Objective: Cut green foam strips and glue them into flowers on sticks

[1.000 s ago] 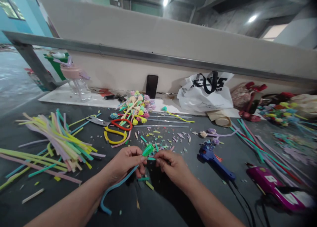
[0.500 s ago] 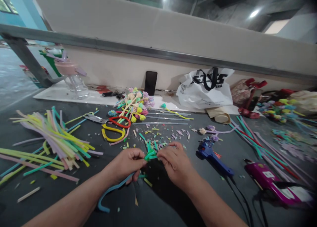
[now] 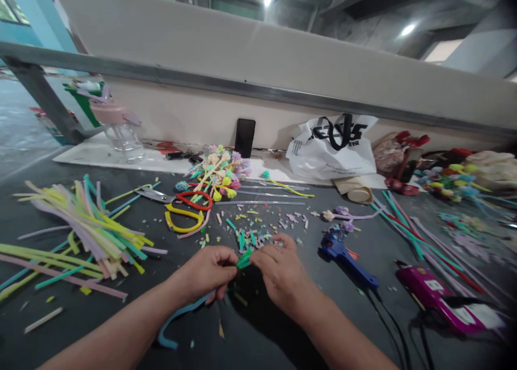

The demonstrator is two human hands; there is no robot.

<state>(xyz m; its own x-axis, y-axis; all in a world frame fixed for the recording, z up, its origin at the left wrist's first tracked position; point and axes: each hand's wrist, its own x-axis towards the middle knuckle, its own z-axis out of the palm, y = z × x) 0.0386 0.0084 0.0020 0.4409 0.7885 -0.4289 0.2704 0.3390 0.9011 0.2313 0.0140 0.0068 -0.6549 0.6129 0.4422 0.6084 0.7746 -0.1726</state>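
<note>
Between my two hands is a small green pipe-cleaner piece point(image 3: 244, 258), partly covered by the fingers. My left hand point(image 3: 214, 267) pinches its left side between thumb and forefinger. From under that palm a blue pipe cleaner point(image 3: 177, 316) curves down toward me; whether it joins the green piece is hidden. The fingers of my right hand point(image 3: 280, 265) close on the green piece's other side. Just beyond them lie short green pipe-cleaner cuttings point(image 3: 244, 239). Scissors point(image 3: 183, 219) with red and yellow handles rest past my left hand.
A heap of pastel pipe cleaners point(image 3: 97, 224) covers the left. Finished pipe-cleaner flowers point(image 3: 222, 173) and clear glue sticks point(image 3: 262, 202) lie ahead. At right are a blue glue gun point(image 3: 349, 262), a magenta tool point(image 3: 440, 300) and cords. A phone point(image 3: 244, 137) and white bag point(image 3: 331, 149) stand behind.
My right hand has shifted slightly left, closer to my left hand, and covers more of the green piece. The left hand keeps its pinch.
</note>
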